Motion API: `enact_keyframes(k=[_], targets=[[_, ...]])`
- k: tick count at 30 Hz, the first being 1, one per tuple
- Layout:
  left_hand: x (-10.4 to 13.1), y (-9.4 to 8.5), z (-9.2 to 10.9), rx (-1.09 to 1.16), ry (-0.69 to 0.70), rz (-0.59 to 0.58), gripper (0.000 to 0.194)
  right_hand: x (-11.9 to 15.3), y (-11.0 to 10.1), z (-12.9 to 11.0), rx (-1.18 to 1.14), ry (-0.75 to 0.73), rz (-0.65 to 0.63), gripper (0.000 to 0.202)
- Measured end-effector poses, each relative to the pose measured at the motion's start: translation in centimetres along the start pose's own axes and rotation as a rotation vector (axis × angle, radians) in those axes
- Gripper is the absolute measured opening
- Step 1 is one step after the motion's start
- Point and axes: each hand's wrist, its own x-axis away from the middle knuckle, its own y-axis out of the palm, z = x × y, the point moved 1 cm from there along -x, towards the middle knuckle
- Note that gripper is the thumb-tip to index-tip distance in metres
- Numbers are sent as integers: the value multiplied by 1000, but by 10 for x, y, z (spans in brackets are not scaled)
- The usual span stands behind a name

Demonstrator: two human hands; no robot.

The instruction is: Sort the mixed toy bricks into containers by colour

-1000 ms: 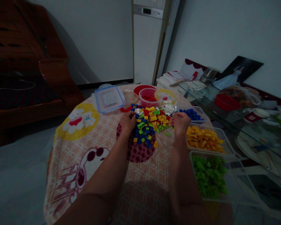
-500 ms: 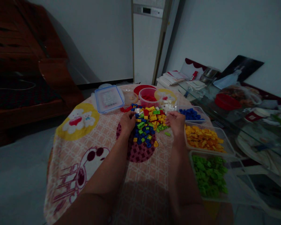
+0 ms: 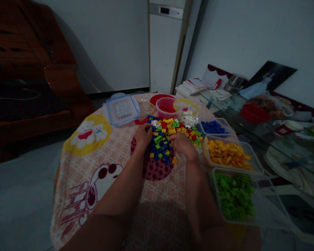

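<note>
Across a pink, white-patterned cloth table cover (image 3: pixel 159 216), with a loose heap of small red, yellow, green, blue and white plastic bricks (image 3: pixel 171 130) between bent left hand (image 3: pixel 143 136) at its left edge and bent right hand (image 3: pixel 184 144) nearer its middle, pointing left, cannot tell whether gripping any.

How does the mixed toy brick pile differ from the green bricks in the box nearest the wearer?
Color: the mixed toy brick pile shows blue, green, yellow, red and white; the green bricks show only green.
Placement: the pile lies loose on the tablecloth; the green bricks sit inside a clear box.
Hands: the left hand and right hand are at the pile, not the green bricks.
Shared: both are heaps of small pieces.
</note>
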Motion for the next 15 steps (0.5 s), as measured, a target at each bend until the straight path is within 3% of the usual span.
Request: enact_keyframes(k=[5,9,12,15], targets=[[0,-1,1,6,-5,-4,32,1,-1,-1,9,-21,13,21],[0,-1,2,-4,-1,-11,33,-2,-2,4,-117,11,58,17],[0,-2,2,-22,0,-13,33,-4,-5,10,-335,37,155,14],[1,-2,3,-28,0,-8,33,-8,-11,16,-573,69,335,13]])
